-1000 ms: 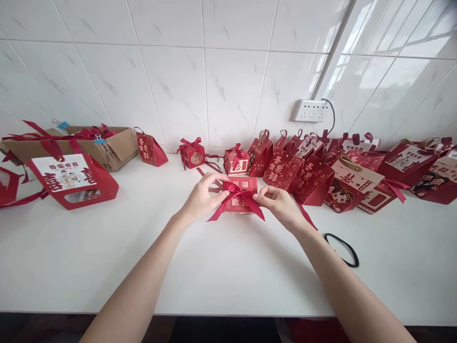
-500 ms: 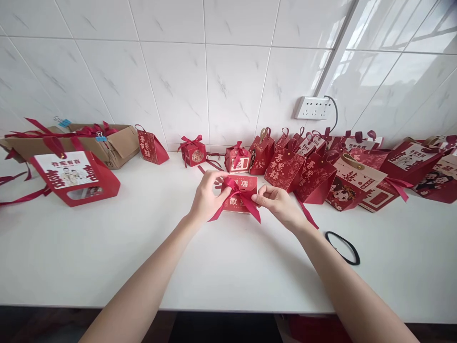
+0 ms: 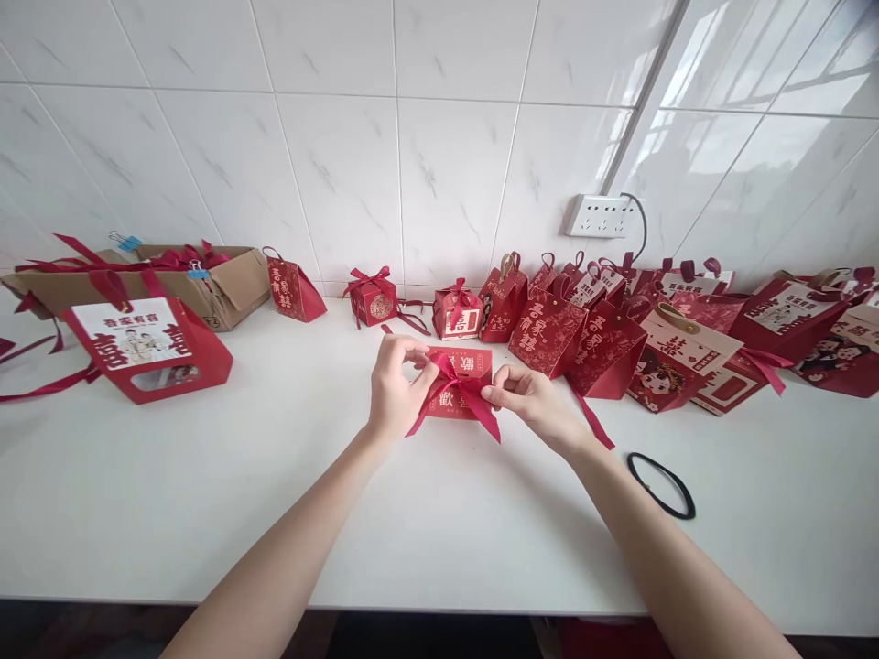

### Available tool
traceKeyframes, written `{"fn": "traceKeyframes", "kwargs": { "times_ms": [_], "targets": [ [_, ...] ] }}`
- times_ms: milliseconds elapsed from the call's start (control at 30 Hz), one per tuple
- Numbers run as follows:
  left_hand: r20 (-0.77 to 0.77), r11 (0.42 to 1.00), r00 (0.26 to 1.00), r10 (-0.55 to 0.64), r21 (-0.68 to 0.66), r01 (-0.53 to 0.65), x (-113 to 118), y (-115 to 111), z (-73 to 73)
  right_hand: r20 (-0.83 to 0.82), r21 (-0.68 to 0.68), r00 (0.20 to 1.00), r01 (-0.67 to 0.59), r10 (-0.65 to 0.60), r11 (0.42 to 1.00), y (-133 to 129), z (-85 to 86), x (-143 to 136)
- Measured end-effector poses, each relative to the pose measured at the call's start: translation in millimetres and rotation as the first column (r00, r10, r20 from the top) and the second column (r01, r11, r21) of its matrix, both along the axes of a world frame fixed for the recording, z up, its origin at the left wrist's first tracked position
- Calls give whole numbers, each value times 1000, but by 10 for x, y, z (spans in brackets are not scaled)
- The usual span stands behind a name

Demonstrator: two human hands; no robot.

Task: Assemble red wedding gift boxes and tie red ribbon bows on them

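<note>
A small red box (image 3: pixel 454 403) with light lettering lies on the white table (image 3: pixel 439 531), in front of me. Across its top runs a dark pink ribbon (image 3: pixel 482 414) tied in a bow, its two tails hanging toward the near side. My left hand (image 3: pixel 400 384) is at the box's left, thumb and fingers pinched on the bow's left loop. At the right edge of the box, my right hand (image 3: pixel 526 400) has thumb and forefinger closed on the bow's right loop. The loops are partly covered by my fingers.
Several red gift boxes (image 3: pixel 548 331) stand along the tiled wall at the right. Two small ribboned boxes (image 3: pixel 373 302) sit behind the hands. At the left are a cardboard box (image 3: pixel 240 288) of ribbons and a red bag (image 3: pixel 206 352). A black band (image 3: pixel 660 485) lies right; a power strip (image 3: pixel 602 217) is on the wall.
The whole view has shifted slightly, with things now a little lower. Both hands stay at the bow, and the loops look pulled slightly outward.
</note>
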State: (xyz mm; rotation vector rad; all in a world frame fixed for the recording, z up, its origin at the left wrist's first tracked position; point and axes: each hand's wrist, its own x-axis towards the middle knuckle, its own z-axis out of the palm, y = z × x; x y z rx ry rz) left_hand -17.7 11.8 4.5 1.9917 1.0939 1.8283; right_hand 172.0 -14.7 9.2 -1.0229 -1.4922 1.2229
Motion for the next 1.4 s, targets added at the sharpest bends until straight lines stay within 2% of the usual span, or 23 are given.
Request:
{"fn": "traceKeyframes", "kwargs": {
  "times_ms": [133,567,700,800,900,1100,1300,1400],
  "targets": [
    [2,991,1000,19,-132,-18,29,-65,32,-26,-14,1000,4,-4,1000,-9,10,-15],
    [-90,1000,996,11,-19,-13,19,-76,13,-14,-6,998,65,-65,998,19,5,6],
    [-119,992,989,-84,-108,71,-31,-51,22,-9,1,995,95,-95,995,17,32,17],
    [-125,952,960,-251,-209,222,-78,-47,72,-17,2,997,76,-76,997,19,31,24],
    [-95,884,914,-393,-312,348,-112,-47,152,-28,9,998,59,-58,998,22,26,31],
    [4,811,951,-310,-521,266,-104,-18,242,-28,9,998,56,-55,998,16,35,39],
    [170,756,949,-266,-574,314,-55,4,171,-88,26,995,57,-55,998,2,40,28],
    [234,759,938,-255,-552,344,-16,-25,134,-134,44,991,25,-19,999,0,33,28]
  ]
}}
